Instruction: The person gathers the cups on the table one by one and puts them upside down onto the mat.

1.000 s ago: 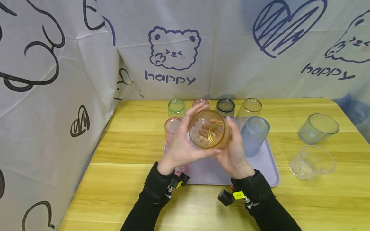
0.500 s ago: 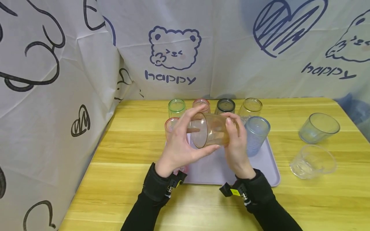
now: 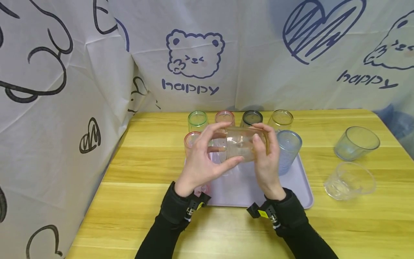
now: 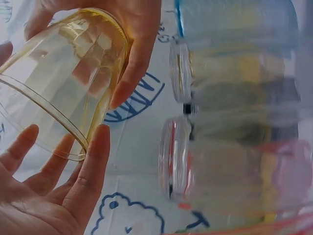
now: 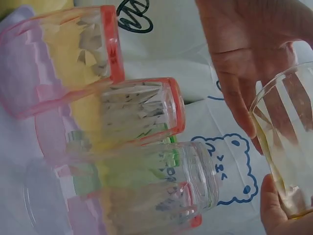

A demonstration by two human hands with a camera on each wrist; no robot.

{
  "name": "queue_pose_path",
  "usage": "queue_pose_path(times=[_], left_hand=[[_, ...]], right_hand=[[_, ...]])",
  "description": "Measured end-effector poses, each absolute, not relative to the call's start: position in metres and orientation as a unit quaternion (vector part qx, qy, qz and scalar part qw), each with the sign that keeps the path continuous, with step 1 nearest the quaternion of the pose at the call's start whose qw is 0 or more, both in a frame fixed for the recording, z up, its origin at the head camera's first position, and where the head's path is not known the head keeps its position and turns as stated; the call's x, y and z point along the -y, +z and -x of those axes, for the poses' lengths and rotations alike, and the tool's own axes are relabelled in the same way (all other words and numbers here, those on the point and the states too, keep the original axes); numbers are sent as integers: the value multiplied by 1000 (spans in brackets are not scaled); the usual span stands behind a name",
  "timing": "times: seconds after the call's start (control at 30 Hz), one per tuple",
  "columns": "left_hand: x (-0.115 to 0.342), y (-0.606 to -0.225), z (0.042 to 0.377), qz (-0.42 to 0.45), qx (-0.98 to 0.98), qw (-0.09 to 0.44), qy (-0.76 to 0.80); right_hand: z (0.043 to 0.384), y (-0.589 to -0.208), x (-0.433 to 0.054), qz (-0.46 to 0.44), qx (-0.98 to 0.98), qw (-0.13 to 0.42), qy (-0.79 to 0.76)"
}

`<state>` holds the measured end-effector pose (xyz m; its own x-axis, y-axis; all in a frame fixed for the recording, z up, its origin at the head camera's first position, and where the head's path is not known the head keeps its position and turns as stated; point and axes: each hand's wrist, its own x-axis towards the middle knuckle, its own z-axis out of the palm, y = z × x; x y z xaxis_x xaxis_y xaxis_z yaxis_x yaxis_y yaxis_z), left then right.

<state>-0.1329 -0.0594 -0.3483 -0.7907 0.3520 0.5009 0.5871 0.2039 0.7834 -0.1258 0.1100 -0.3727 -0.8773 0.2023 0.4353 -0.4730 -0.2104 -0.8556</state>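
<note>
An amber-tinted drinking glass (image 3: 242, 144) lies sideways between both hands above the tray, its rim toward the left and its base toward the right. My left hand (image 3: 202, 162) holds the rim end, thumb in front and fingers behind. My right hand (image 3: 266, 154) grips the base end with thumb and fingers. In the left wrist view, the faceted wall of the amber glass (image 4: 68, 63) shows, with left fingertips at its rim. The right wrist view catches only part of the amber glass (image 5: 291, 147) at its edge.
Upside-down glasses stand on a lavender tray (image 3: 304, 187): a blue glass (image 3: 288, 154), a red-rimmed glass (image 3: 191, 138), a green one (image 3: 197, 120) and several more. A bluish tumbler (image 3: 355, 144) and a clear tumbler (image 3: 347, 183) stand upright on the wooden table (image 3: 129, 201). Printed cloth (image 3: 258, 72) hangs behind.
The amber glass has turned from its open mouth facing the camera to lying sideways, mouth to the left. My right hand has shifted slightly right to its base end.
</note>
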Motion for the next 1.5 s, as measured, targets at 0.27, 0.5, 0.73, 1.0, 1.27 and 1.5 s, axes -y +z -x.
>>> queue_pose_path(times=[0.27, 0.5, 0.73, 1.0, 1.27, 1.5], left_hand=[[55, -351, 133, 284, 702, 25, -653], [49, -353, 133, 287, 672, -11, -683], [47, -355, 134, 297, 696, -14, -653], [47, -356, 135, 307, 726, 2, -615], [50, -357, 130, 306, 764, 27, -568], [65, -362, 123, 289, 804, 54, -517]], right_hand=[[128, -375, -111, -196, 492, 223, 818], [129, -376, -110, -227, 434, 231, 841], [130, -374, -111, -230, 433, 243, 837], [130, -372, -110, -209, 462, 280, 815], [128, -376, -109, -204, 493, 309, 787], [125, -381, -112, -209, 545, 322, 746]])
